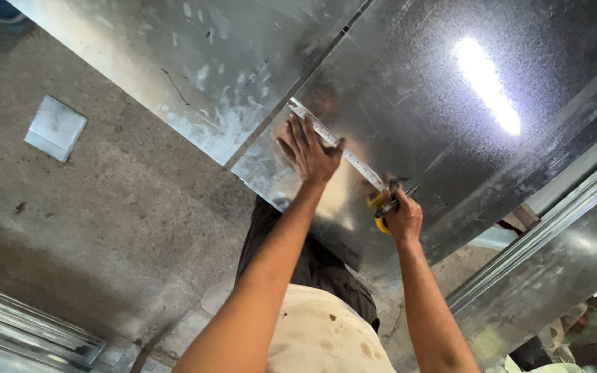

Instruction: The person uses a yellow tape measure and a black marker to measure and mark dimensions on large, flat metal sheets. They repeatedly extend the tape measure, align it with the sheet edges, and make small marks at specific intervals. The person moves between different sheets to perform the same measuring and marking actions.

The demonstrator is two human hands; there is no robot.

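Left hand flat, fingers spread, pinning tape measure blade on galvanised steel sheet near sheet's near corner. Right hand closed around yellow tape measure case and dark marker at blade's other end. Blade runs diagonally between hands, lying on sheet.

Risk: left palm slides on slick metal, blade shifts, mark lands off. Sharp sheet edge close to wrist could cut.

Hard to make out: marker tip, blade graduations, glare patch washing out surface. Second sheet cut off at top; small metal offcut on concrete floor.
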